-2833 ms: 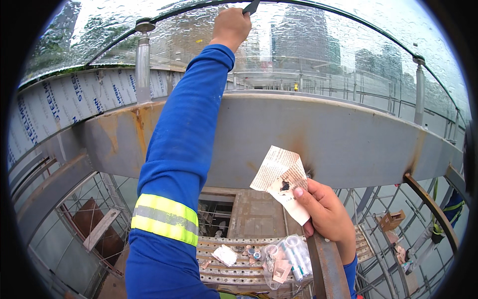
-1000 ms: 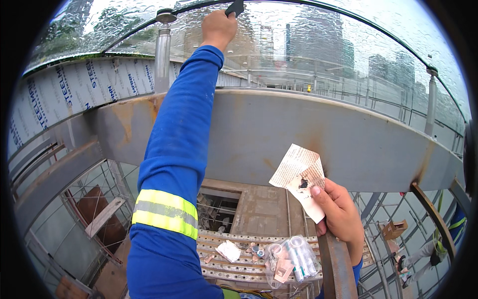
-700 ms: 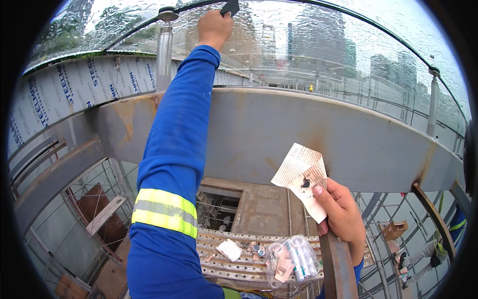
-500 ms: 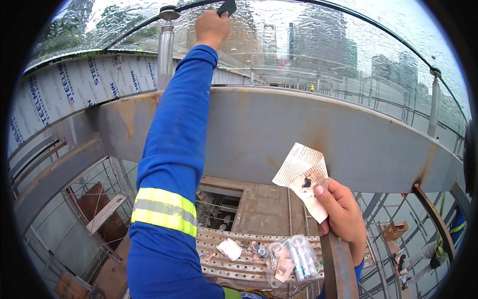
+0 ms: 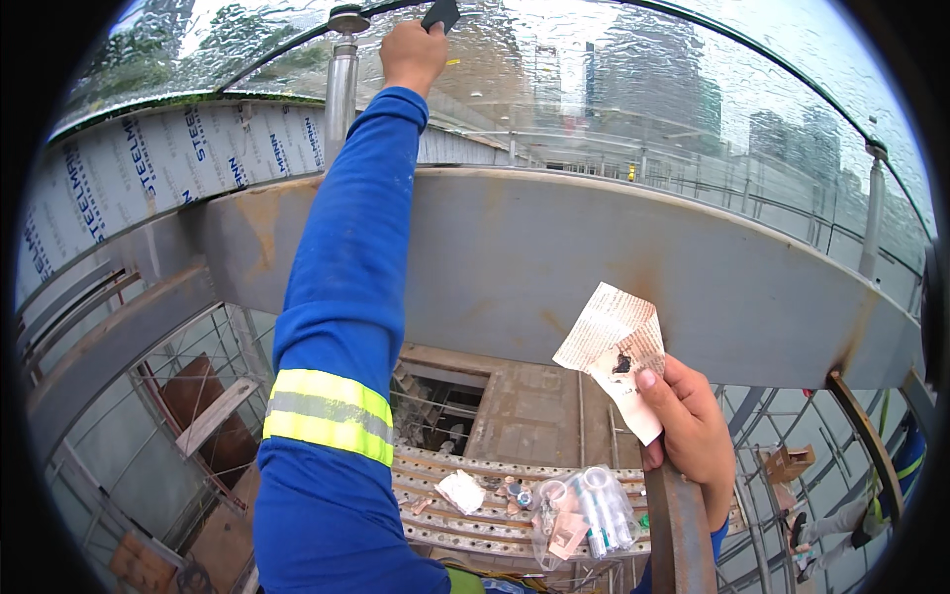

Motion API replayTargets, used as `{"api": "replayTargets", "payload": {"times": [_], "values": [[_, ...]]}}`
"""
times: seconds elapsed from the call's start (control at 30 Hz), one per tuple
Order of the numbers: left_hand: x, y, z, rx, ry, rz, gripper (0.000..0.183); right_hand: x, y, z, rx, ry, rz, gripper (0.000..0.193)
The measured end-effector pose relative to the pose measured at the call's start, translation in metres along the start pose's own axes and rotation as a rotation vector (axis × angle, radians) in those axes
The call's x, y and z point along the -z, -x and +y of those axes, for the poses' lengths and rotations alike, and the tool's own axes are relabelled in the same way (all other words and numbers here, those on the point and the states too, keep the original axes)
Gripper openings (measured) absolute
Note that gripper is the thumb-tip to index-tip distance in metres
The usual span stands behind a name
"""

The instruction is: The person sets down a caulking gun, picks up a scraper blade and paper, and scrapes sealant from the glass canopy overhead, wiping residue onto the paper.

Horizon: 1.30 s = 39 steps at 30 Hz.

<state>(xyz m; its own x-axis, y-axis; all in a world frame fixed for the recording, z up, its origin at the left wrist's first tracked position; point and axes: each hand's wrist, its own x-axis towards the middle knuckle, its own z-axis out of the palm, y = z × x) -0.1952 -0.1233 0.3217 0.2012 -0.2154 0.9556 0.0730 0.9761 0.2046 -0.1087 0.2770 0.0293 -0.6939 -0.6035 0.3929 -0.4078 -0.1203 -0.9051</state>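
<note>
My left hand (image 5: 413, 54) is raised high at the top of the view, gripping a small dark flat scraper (image 5: 441, 14) pressed against a wet glass panel (image 5: 594, 89). The arm wears a blue sleeve with a yellow reflective band. My right hand (image 5: 690, 431) is low at the right, pinching a folded, stained sheet of paper (image 5: 614, 351) with a dark blob on it. That hand sits just above a rusty steel post (image 5: 679, 535).
A grey steel beam (image 5: 554, 257) runs across below the glass, with a metal baluster (image 5: 340, 79) on it. Below lies a perforated scaffold plank (image 5: 465, 510) carrying a clear bag of tubes (image 5: 584, 510) and small bits. Another person (image 5: 871, 505) stands far below at right.
My left hand with the scraper has shifted slightly left and up along the glass. The right hand holds the paper in nearly the same place.
</note>
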Motion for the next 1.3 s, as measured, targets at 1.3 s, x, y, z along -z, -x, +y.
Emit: {"api": "replayTargets", "payload": {"times": [1.3], "values": [[0.089,-0.001,-0.042,-0.364,-0.423,-0.337,0.036,0.009,-0.014,0.007,0.199,-0.153,0.046,0.029]]}}
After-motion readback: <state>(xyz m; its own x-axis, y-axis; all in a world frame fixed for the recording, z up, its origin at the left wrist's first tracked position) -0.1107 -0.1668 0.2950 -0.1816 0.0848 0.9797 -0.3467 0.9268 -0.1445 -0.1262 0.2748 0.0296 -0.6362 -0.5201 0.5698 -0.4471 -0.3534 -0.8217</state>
